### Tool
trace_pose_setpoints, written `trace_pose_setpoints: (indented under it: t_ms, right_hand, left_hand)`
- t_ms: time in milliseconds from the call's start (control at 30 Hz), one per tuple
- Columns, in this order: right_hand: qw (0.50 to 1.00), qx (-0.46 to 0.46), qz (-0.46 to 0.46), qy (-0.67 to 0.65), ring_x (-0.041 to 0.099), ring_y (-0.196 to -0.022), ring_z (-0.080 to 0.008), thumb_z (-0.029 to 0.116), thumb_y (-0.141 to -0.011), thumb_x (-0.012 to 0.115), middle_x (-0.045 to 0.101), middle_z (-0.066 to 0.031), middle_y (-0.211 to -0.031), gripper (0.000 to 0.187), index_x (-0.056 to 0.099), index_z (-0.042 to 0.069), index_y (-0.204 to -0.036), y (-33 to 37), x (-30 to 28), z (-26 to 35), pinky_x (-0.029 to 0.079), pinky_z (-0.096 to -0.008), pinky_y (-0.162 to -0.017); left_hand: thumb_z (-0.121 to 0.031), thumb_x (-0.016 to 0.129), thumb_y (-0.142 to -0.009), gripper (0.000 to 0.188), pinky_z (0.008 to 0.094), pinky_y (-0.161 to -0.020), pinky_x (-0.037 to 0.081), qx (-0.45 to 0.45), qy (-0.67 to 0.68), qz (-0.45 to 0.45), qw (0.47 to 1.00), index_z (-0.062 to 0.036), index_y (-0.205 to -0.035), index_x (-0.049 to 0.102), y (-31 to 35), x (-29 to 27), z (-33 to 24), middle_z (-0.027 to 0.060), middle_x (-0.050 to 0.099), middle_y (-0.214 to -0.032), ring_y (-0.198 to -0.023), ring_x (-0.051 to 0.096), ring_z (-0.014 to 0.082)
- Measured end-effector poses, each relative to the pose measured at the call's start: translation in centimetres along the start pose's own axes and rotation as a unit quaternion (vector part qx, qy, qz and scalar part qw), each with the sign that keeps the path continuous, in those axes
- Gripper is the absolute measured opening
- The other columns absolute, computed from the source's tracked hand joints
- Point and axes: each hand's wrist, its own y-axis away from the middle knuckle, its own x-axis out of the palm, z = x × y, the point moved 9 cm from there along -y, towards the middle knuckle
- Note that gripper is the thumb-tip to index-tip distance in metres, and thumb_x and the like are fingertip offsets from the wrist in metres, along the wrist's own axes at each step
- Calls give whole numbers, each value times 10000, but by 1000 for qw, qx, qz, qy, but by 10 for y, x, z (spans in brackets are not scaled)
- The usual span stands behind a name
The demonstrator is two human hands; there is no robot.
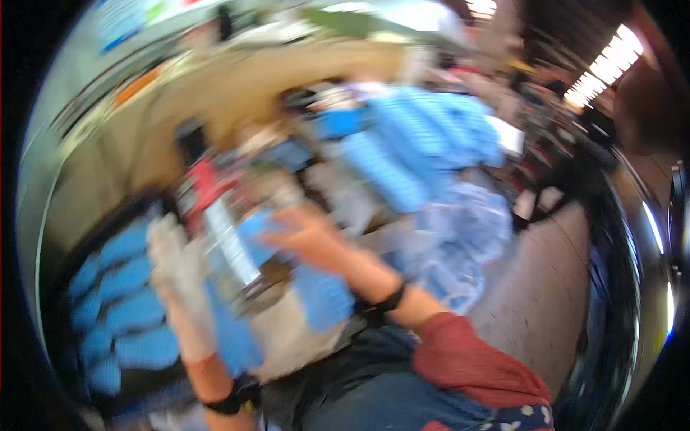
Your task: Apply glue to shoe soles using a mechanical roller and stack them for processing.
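Note:
The picture is smeared by motion. My left hand (pixel 172 258) wears a whitish glove, its fingers stretched out and together beside a red and black bench device (pixel 205 179) with a pale metal bar (pixel 231 244). My right hand (pixel 305 237) is bare and reaches across to the right of that bar. Its fingertips are at a small blue piece (pixel 255 231); whether they grip it is blurred. Below lie two more blue pieces, one (pixel 233 337) by my left wrist and another (pixel 321 298) under my right forearm.
A black tray (pixel 147 378) at left holds several flat, rounded blue pieces. Long stacks of blue pieces (pixel 424 136) stand at the back right, with a clear plastic bag (pixel 460 237) of bluish things before them. A tan panel (pixel 244 79) rises behind the bench.

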Motion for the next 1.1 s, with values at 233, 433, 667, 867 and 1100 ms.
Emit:
trace_pose_setpoints:
  t_ms: [233, 433, 667, 867, 1100]
  right_hand:
    - [941, 217, -113, -233, 569, -984, -237, 98, -861, 613, 585, -113, -1054, 434, 484, 58, -1273, 59, -31, -11, 455, -352, -852]
    - [761, 476, 56, -437, 579, -909, -147, 218, -973, 472, 616, -74, -996, 310, 511, 52, -1232, 134, 80, -3, 470, -308, -820]
    - [742, 485, 212, -412, 600, -889, -178, 193, -976, 438, 634, -78, -1001, 271, 545, 12, -1147, 155, 151, 32, 468, -307, -742]
    - [762, 348, 186, -513, 596, -832, -211, 176, -973, 443, 573, -121, -1090, 391, 376, 50, -1336, 125, 222, 66, 473, -327, -697]
    - [832, 346, 242, -359, 541, -786, -159, 190, -957, 478, 528, -128, -1106, 448, 351, 73, -1371, 106, 222, 76, 459, -310, -690]
  left_hand:
    - [-701, 257, -878, 915, 415, -1129, 131, 24, -243, 13, 970, -10, -1464, 126, 3, -16, 47, 194, 188, -1492, -1381, 209, 297]
    - [-347, 377, -969, 561, 370, -1010, 348, -110, -354, -35, 928, 44, -1370, 345, 35, -74, 53, 167, 475, -1276, -1153, 481, 234]
    - [-388, 140, -1017, 615, 327, -1146, 101, -233, -119, 25, 965, 69, -1426, 183, 136, -68, 63, 168, 210, -1497, -1400, 153, 239]
    - [-409, 250, -1007, 582, 327, -1079, 271, -356, 311, -294, 831, 30, -1385, 310, 176, -97, -1, 129, 413, -1375, -1256, 389, 218]
    - [-308, 361, -993, 365, 265, -834, 465, -24, -148, -448, 881, -23, -1084, 570, 96, -425, -134, 93, 617, -1034, -909, 589, 163]
